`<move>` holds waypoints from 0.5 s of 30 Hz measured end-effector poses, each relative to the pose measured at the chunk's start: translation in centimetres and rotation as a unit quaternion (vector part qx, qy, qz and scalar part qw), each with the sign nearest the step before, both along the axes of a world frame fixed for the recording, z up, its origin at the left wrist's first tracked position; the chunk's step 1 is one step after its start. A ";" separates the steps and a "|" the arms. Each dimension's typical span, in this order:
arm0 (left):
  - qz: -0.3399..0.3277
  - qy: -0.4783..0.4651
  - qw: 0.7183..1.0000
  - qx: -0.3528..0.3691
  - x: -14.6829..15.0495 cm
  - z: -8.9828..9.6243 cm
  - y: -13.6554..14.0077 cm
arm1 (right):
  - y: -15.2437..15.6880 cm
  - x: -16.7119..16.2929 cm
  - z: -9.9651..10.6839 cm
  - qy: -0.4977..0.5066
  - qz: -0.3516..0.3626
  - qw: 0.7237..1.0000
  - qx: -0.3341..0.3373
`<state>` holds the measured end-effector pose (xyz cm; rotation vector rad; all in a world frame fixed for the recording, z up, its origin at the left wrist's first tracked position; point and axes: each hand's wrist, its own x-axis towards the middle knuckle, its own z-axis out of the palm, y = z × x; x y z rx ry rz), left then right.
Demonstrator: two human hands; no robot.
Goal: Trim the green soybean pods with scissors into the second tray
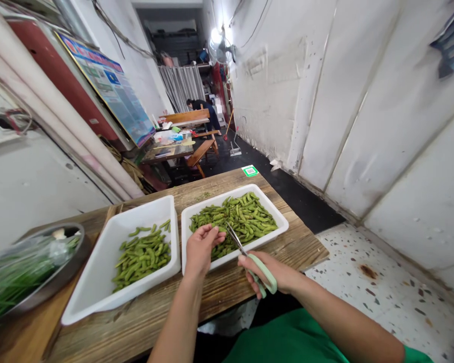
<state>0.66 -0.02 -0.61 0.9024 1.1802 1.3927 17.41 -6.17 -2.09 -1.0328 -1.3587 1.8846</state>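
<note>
My right hand (263,272) is wrapped round the pale green handles of a pair of scissors (239,241), whose metal blades point up and left with a gap between them. Just left of the blade tips, my left hand (202,244) pinches an edamame pod (222,229) over the right-hand tray. That white tray (282,228) holds a broad heap of edamame pods (249,214). Beside it on the left, a second white tray (98,272) carries a smaller pile of pods (146,257), gathered toward its near right side.
A metal bowl (83,242) with bagged green stalks (18,282) stands at the far left. The trays rest on a wooden table (302,242) with a green code card (250,171) at its far edge. Behind are benches (202,152), a cluttered table (170,151) and a bending person (213,118).
</note>
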 end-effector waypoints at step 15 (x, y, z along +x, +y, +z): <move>-0.033 0.116 0.993 0.020 0.5 0.1 -0.6 | 0.3 -0.1 0.9 0.000 -0.031 1.000 -0.003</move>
